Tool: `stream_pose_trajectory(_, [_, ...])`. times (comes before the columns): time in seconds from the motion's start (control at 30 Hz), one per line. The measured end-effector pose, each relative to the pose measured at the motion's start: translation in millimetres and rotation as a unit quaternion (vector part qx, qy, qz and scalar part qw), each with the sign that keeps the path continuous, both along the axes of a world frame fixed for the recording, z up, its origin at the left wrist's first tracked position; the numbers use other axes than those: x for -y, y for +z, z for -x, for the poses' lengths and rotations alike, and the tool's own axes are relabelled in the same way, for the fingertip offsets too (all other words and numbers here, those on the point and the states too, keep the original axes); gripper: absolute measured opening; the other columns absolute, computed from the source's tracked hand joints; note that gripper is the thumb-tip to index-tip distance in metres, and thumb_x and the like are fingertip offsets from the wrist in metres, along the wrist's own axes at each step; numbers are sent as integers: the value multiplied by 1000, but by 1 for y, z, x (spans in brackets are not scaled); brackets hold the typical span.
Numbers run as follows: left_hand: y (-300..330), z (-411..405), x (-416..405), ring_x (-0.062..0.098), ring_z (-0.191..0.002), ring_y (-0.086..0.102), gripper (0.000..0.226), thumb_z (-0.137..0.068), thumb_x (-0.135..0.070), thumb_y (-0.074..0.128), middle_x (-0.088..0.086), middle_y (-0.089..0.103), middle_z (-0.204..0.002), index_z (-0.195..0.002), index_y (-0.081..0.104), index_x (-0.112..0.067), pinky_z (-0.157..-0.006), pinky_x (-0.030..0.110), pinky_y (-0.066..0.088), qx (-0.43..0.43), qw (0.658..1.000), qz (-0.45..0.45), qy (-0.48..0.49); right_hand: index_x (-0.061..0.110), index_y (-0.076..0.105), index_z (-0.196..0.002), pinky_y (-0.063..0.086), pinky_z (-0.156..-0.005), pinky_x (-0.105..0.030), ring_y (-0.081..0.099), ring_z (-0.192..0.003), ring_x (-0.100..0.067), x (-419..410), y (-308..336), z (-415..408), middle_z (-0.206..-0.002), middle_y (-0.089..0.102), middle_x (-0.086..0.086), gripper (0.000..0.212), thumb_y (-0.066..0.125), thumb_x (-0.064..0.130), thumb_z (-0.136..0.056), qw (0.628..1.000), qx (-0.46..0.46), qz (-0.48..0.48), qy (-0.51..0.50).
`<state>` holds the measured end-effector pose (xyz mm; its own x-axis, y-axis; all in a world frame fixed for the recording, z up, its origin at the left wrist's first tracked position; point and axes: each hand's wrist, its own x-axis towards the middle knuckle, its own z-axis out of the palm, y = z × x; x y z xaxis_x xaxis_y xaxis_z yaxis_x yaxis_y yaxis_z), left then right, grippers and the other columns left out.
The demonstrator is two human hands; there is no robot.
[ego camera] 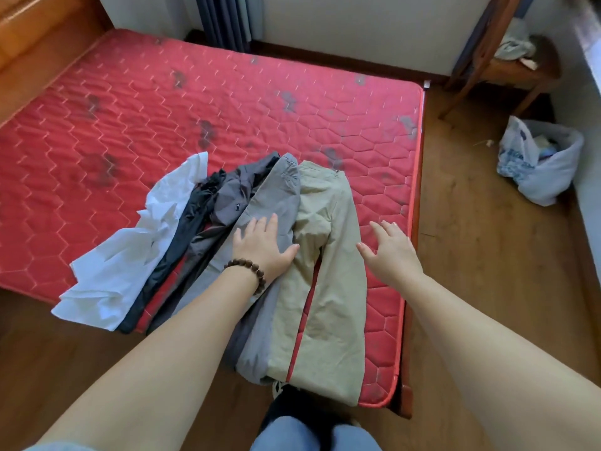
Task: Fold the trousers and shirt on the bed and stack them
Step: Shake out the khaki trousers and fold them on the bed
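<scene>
Your left forearm crosses the lower legs of the grey trousers (pixel 276 203) and the dark grey garment (pixel 234 193) beside them, so their hems are partly hidden; whether that dark piece is trousers or a jacket is hard to tell. The black garment (pixel 182 229) is bunched and unreadable in shape. Around: wooden chair (pixel 507 73) with crumpled cloth on the seat, white plastic bag (pixel 540 161) on the floor, blue curtain (pixel 224 21), your dark shoe below the bed edge. Garments lie fanned on the red quilted mattress (pixel 130 109) near its corner, legs hanging over the edge: white shirt (pixel 130 255) rumpled at far left, beige trousers (pixel 328 255) flat at right, legs split. Your left hand (pixel 263 245), beaded bracelet (pixel 248 271) on the wrist, rests flat, fingers spread, across the grey and beige pairs. Your right hand (pixel 390 252) is over the mattress just beside the beige trousers, fingers straight and apart, holding nothing.
</scene>
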<state>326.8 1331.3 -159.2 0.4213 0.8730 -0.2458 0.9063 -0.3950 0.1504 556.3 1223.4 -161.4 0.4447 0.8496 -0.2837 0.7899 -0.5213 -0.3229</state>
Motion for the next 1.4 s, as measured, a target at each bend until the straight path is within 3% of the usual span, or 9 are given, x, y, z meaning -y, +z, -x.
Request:
stream_pose_trajectory(0.43, [-66, -77, -84, 19, -146, 11, 86, -87, -66, 37, 4, 17, -158, -152, 9, -17, -118, 43, 14, 7, 998, 63, 14, 21, 27, -150, 13, -119, -43, 9, -148, -21, -73, -67, -72, -158, 21, -5, 64, 43, 50, -95, 999, -18, 36, -2])
stream_pose_trajectory(0.67, [-185, -157, -154, 19, -148, 3, 95, -85, -64, 47, 9, 5, -160, -152, 3, -12, -120, 34, 9, 50, 991, 127, 14, 19, 20, -152, 13, -119, -38, 7, -148, -21, -145, -186, -114, -160, 15, -7, 68, 43, 51, -96, 994, -73, 86, -4])
stream_pose_trajectory(0.87, [-290, -215, -194, 19, -147, -6, 106, -82, -68, 48, 12, -4, -160, -150, -2, -4, -120, 33, 0, 58, 994, 90, -32, 19, 9, -153, 17, -116, -39, 6, -148, -20, -221, -280, -137, -161, 6, -5, 82, 50, 53, -92, 987, -142, 56, -54])
stream_pose_trajectory(1.0, [-338, -233, -210, 17, -148, -1, 101, -83, -66, 48, 9, 4, -160, -151, 4, -6, -118, 31, 0, 64, 994, 85, -37, 12, 4, -153, 17, -116, -37, 9, -147, -21, -259, -317, -144, -161, 7, -8, 89, 56, 49, -91, 987, -146, 47, -53])
stream_pose_trajectory(1.07, [-355, -237, -208, 16, -147, 6, 91, -86, -58, 51, 8, 11, -160, -151, 11, -7, -119, 29, 5, 64, 993, 88, -40, 8, 6, -152, 23, -113, -36, 17, -144, -24, -270, -329, -144, -158, 16, -10, 88, 58, 44, -91, 988, -135, 46, -55])
stream_pose_trajectory(1.13, [-370, -237, -204, 16, -146, 13, 77, -91, -47, 52, 8, 18, -158, -150, 19, -9, -118, 27, 9, 65, 994, 78, -46, 6, 18, -148, 32, -104, -38, 31, -134, -30, -275, -339, -141, -146, 33, -14, 79, 62, 37, -90, 992, -104, 40, -62])
stream_pose_trajectory(1.23, [-385, -234, -207, 14, -144, 20, 55, -96, -30, 45, 5, 26, -156, -147, 31, -14, -114, 22, 14, 80, 994, 59, -44, 6, 44, -120, 38, -92, -39, 44, -118, -32, -280, -352, -139, -124, 48, -14, 42, 63, 29, -90, 995, -63, 46, -67])
stream_pose_trajectory(1.33, [-389, -232, -213, 10, -139, 34, 38, -100, -22, 38, 0, 40, -150, -135, 49, -19, -107, 23, 26, 113, 992, 34, -42, 7, 50, -101, 40, -76, -37, 54, -105, -35, -280, -362, -137, -112, 57, -15, 13, 53, 17, -94, 993, -54, 60, -81])
stream_pose_trajectory(1.4, [-385, -230, -210, 16, -124, 54, 27, -98, -16, 45, 6, 59, -132, -116, 65, -14, -97, 33, 44, 141, 989, 18, -46, 10, 47, -90, 35, -67, -35, 57, -95, -35, -273, -366, -135, -103, 59, -15, 4, 46, 9, -93, 995, -47, 46, -75])
